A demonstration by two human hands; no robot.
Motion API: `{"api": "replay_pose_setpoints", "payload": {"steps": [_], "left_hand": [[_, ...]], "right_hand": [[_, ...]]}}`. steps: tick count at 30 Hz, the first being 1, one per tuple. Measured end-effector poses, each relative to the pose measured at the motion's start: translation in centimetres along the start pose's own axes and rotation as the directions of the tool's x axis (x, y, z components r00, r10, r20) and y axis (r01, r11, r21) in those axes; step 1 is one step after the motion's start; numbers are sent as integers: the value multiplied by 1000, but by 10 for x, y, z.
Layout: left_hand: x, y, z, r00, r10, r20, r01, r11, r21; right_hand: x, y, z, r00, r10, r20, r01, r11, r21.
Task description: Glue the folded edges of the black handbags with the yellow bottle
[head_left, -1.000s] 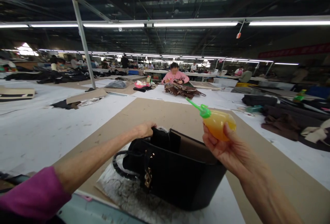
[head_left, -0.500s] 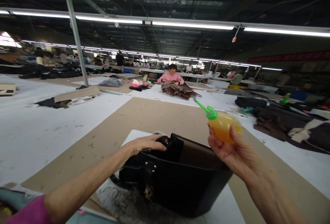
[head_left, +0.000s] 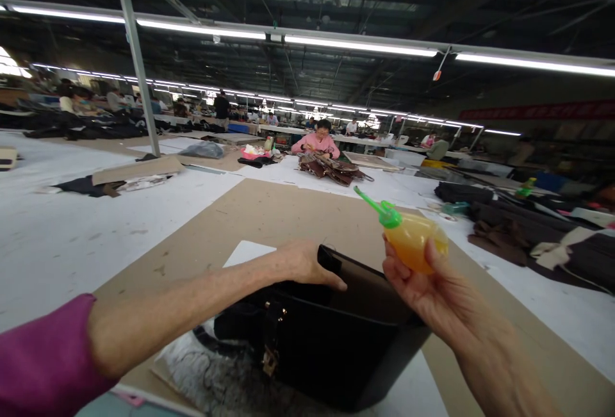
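Observation:
A black handbag (head_left: 331, 346) with gold-coloured fittings stands tilted on the table, its top gaping and its brown inside showing. My left hand (head_left: 307, 263) is at the bag's far rim, with the thumb stretched over the opening; the other fingers are mostly hidden behind the rim, and the hand appears to grip it. Raised above the bag's right end, my right hand (head_left: 423, 282) is closed round a clear squeeze bottle (head_left: 416, 237) of yellow-orange liquid. Its green cap and long spout point up and left. Beneath the bag's left part lies a grey, crusted pad (head_left: 216, 372).
Brown board (head_left: 269, 212) and white sheets (head_left: 120, 225) cover the table. Dark folded material (head_left: 509, 218) lies at right, scraps (head_left: 129, 177) at left. Across the table sits a co-worker in pink (head_left: 314, 141) behind brown pieces (head_left: 331, 167). A post (head_left: 137, 58) rises at left.
My left hand has moved right, from the bag's left end to farther along its rim. The bottle in my right hand has shifted slightly left and down.

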State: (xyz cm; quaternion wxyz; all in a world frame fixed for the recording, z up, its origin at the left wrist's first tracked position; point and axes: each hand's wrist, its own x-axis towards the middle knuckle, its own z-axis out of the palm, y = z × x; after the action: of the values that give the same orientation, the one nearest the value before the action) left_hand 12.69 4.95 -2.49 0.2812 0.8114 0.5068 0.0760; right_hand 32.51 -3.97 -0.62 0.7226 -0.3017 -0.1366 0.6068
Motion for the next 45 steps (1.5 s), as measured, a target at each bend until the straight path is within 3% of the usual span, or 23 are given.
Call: {"api": "replay_pose_setpoints", "payload": {"steps": [4, 9, 12, 17, 20, 25, 31, 35, 40, 42, 45], "left_hand": [[9, 9, 16, 998, -59, -24, 62, 987, 150], [20, 10, 14, 995, -97, -14, 98, 975, 201], [24, 0, 6, 992, -102, 78, 91, 987, 130], [32, -27, 3, 983, -7, 183, 25, 995, -93], [34, -38, 18, 987, 27, 159, 22, 954, -299], [41, -52, 46, 986, 35, 160, 67, 803, -592], [48, -58, 50, 979, 132, 157, 14, 721, -693], [39, -66, 50, 964, 219, 153, -62, 739, -671], [25, -75, 51, 951, 249, 185, -29, 665, -746], [18, -72, 46, 963, 233, 137, -42, 627, -778], [3, -57, 31, 984, 159, 84, -38, 640, -767]], "right_hand": [[-2, 0, 1, 1000, 7, 5, -7, 1000, -16], [-4, -2, 1, 1000, 29, 7, -29, 999, -32], [-5, -4, -1, 999, 39, 2, -39, 999, -31], [-8, -6, 0, 999, 49, -22, -50, 997, -53], [-10, -4, 5, 999, 32, -42, -35, 997, -66], [-9, -1, 4, 997, 33, -74, -40, 995, -93], [-4, 0, -1, 997, -6, -76, -2, 994, -105], [-4, 0, 2, 996, -23, -89, 15, 996, -93], [-9, -1, 1, 999, -26, -43, 26, 1000, -12], [-14, -2, 0, 999, -34, -40, 35, 999, 23], [-24, -5, -1, 997, -44, -67, 47, 998, 43]]}}
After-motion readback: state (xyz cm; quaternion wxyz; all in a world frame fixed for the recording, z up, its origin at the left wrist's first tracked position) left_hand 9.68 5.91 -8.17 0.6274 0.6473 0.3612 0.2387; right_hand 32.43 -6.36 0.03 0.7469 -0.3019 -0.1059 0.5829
